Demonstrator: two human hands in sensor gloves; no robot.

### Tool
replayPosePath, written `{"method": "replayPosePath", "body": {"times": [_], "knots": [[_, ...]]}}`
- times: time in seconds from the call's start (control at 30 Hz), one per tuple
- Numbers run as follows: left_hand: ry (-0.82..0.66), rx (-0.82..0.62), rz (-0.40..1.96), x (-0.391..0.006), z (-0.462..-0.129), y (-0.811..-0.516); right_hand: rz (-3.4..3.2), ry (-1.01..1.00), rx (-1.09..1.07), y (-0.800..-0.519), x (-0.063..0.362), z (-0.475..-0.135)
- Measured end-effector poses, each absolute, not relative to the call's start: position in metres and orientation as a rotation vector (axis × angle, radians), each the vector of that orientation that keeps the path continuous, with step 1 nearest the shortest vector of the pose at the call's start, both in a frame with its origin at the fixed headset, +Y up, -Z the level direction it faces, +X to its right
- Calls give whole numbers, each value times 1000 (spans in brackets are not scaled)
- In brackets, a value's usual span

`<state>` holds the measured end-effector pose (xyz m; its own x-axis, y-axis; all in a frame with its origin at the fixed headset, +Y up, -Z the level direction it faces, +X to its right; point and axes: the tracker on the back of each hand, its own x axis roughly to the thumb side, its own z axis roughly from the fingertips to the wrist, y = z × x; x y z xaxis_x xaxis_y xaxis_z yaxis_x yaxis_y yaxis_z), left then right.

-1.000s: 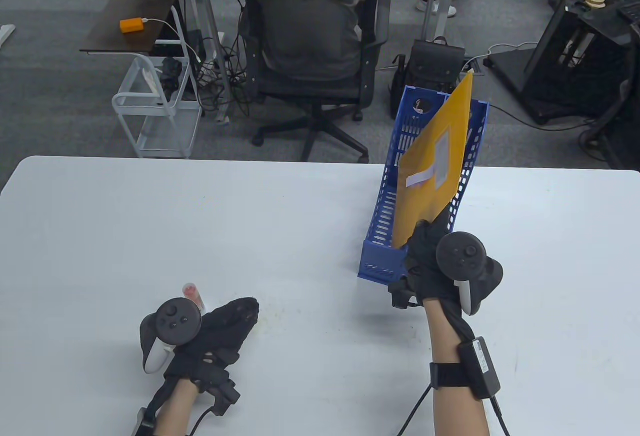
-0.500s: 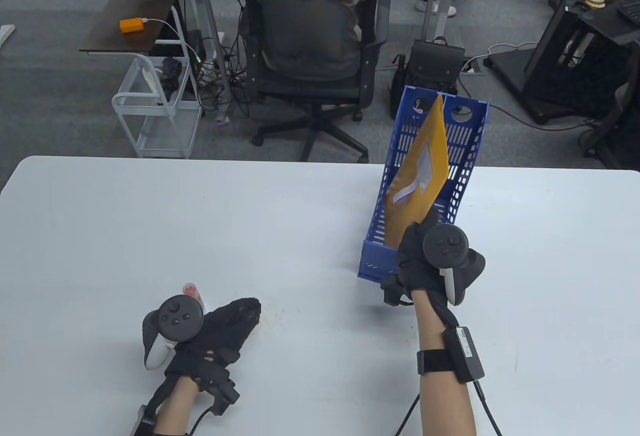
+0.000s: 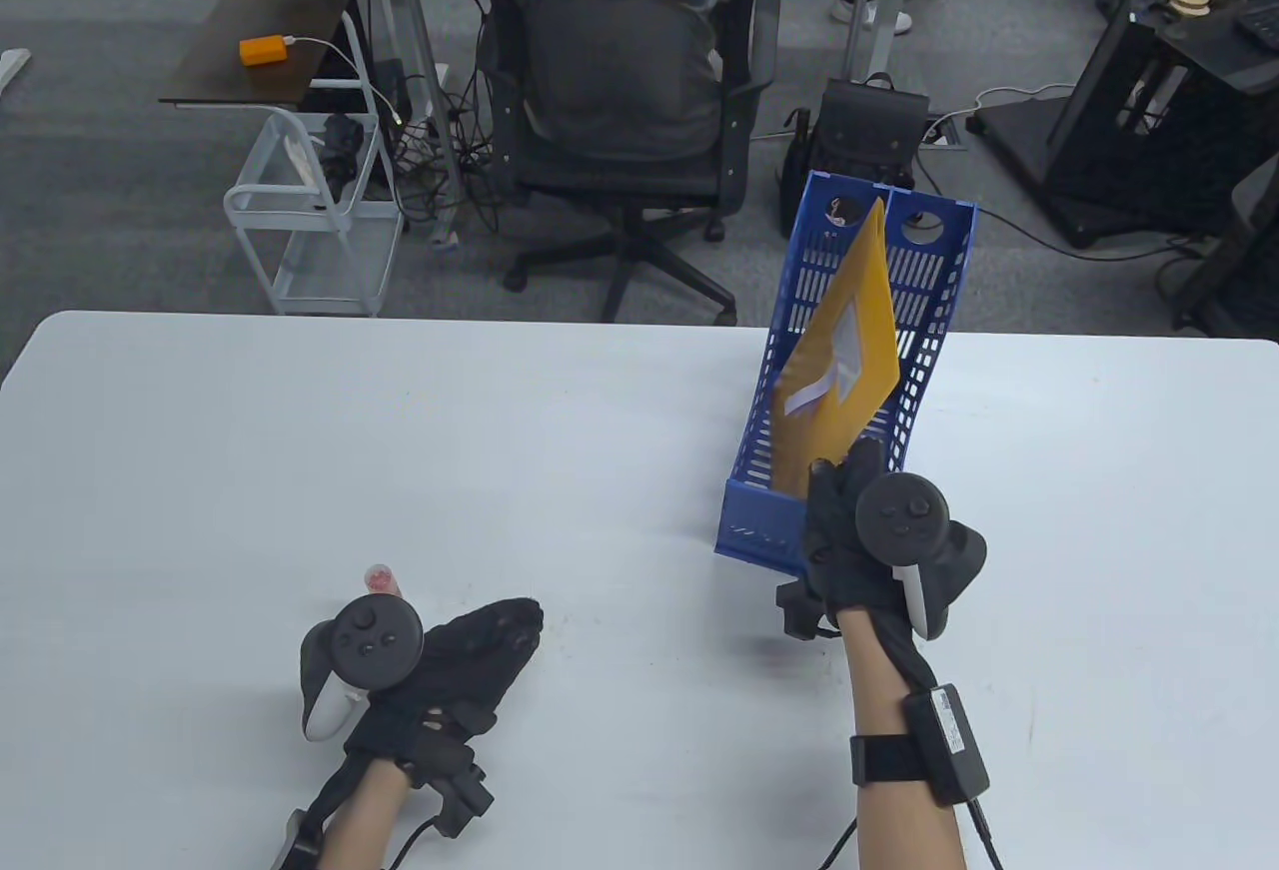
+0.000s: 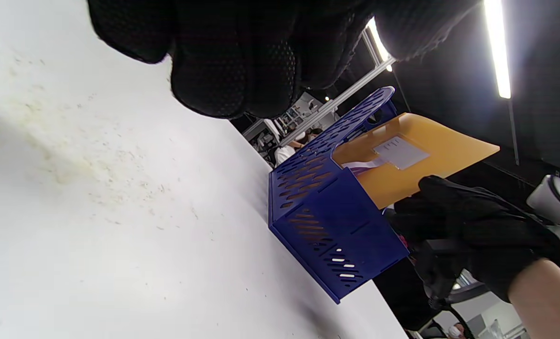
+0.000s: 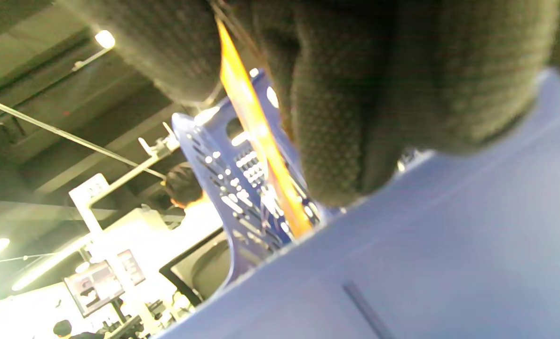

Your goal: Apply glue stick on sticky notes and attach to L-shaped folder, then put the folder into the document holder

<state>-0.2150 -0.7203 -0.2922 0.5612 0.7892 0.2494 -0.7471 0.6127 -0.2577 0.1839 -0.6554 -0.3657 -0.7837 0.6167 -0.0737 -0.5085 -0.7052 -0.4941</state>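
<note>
Table view: right hand point(image 3: 849, 530) fingers pinch lower near corner of orange folder point(image 3: 839, 361); thumb and fingers curled round its edge. Folder stands tilted inside blue document holder point(image 3: 934, 311), top corner near holder's far wall. White sticky notes point(image 3: 837, 366) on folder's face. Holder upright on white table point(image 3: 300, 450), right of centre. Left hand point(image 3: 470, 650) flat on table, fingers straight, holding nothing. Glue stick point(image 3: 380, 578) just behind left hand's tracker, partly hidden.

white table point(image 3: 620, 431), blue document holder point(image 3: 759, 520), glue stick point(image 3: 382, 578)
</note>
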Motion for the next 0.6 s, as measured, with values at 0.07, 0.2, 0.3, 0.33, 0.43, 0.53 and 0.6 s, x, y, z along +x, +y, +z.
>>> {"method": "replayPosePath", "body": {"times": [0.07, 0.2, 0.3, 0.33, 0.43, 0.53, 0.6], "knots": [[-356, -109, 891, -215, -290, -717, 2467, -652, -278, -649, 179, -351], [-357, -55, 794, -211, -285, -710, 2575, -686, -197, -640, 163, -327], [-363, 1, 680, -208, -281, -702, 2578, -664, -38, -637, 144, -306], [-363, 14, 667, -207, -280, -700, 2580, -653, -4, -637, 139, -302], [-363, 63, 596, -205, -275, -696, 2641, -551, 170, -640, 116, -283], [-364, 99, 535, -204, -272, -698, 2674, -503, 342, -650, 99, -270], [-375, 90, 488, -201, -271, -703, 2693, -546, 422, -659, 91, -264]]}}
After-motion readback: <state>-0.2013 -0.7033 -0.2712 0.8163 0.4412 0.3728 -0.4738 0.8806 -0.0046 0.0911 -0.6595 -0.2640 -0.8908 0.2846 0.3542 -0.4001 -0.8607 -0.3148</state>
